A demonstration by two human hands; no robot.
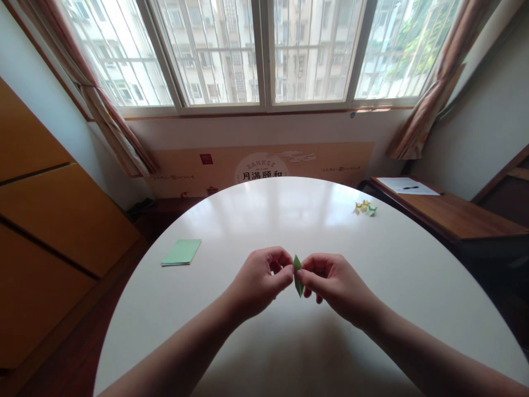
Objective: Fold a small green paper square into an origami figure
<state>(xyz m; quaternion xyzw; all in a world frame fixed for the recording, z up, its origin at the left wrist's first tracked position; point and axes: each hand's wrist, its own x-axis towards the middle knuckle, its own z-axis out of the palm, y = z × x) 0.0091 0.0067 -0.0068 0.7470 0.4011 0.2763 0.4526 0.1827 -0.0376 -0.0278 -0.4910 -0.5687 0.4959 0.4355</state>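
Observation:
A small piece of folded green paper [298,282], narrow and pointed at both ends, is held upright above the white table. My left hand [266,275] pinches its left side between thumb and fingers. From the right, my right hand [328,278] grips the same paper, thumb toward me. Both sets of fingertips almost meet at the paper and cover its middle. To the left on the table lies a stack of light green paper sheets [182,252]. Several small folded paper figures [365,207], yellow and green, sit at the far right.
The round white table [231,220] spans the area before me. Beyond its right edge stands a brown wooden desk [467,212] with a white sheet [392,186] and a black pen [410,187]. A printed cardboard panel [182,160] is under the window, and wooden cabinets [53,220] stand at left.

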